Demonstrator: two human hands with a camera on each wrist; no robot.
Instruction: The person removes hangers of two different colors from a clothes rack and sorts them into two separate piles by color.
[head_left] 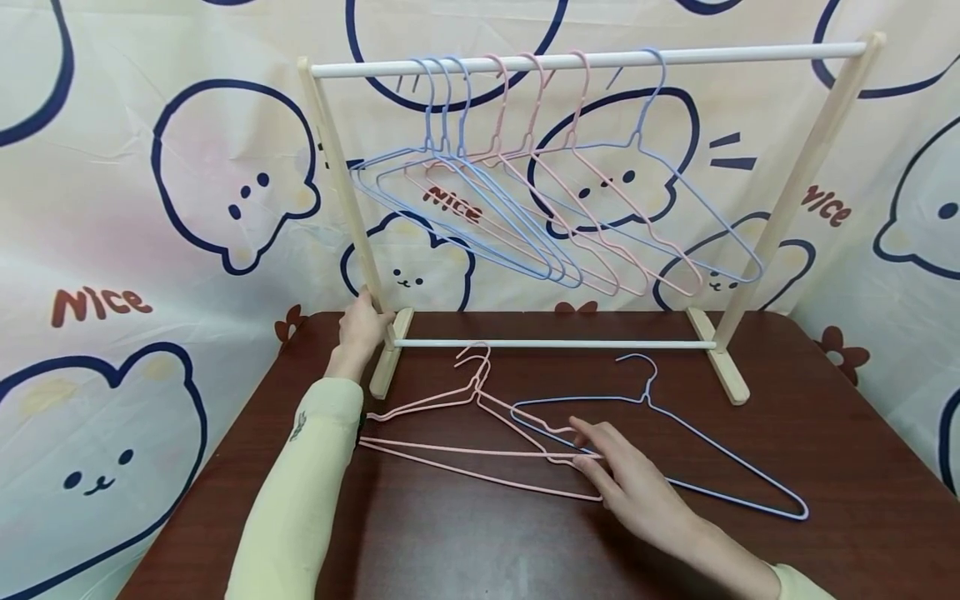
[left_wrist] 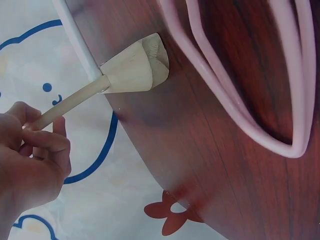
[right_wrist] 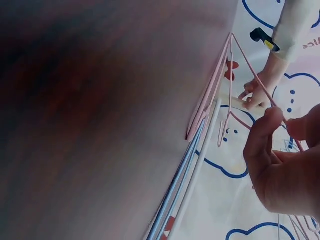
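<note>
The person's left hand [head_left: 362, 329] curls its fingers round the lower part of the left post [head_left: 352, 208] of a small wooden clothes rack [head_left: 795, 192], just above its foot [left_wrist: 135, 67]; the grip is closed on the post, as the left wrist view shows plainly. The rack stands at the back of a dark brown desk [head_left: 825, 467].

The right hand [head_left: 630, 483] lies on the desk in front of the rack, its fingertips on the wire of two pink hangers [head_left: 465, 425] lying flat and overlapping. In the right wrist view the thumb and forefinger close on the pink wire, so this grip is a narrow pinch. A blue hanger [head_left: 720, 462] lies on the desk just beside the pink ones, partly under the right hand.

On the white top rail [head_left: 750, 54] seven hangers hang side by side, blue and pink. A cloth with cartoon bears [head_left: 225, 175] forms the backdrop.
</note>
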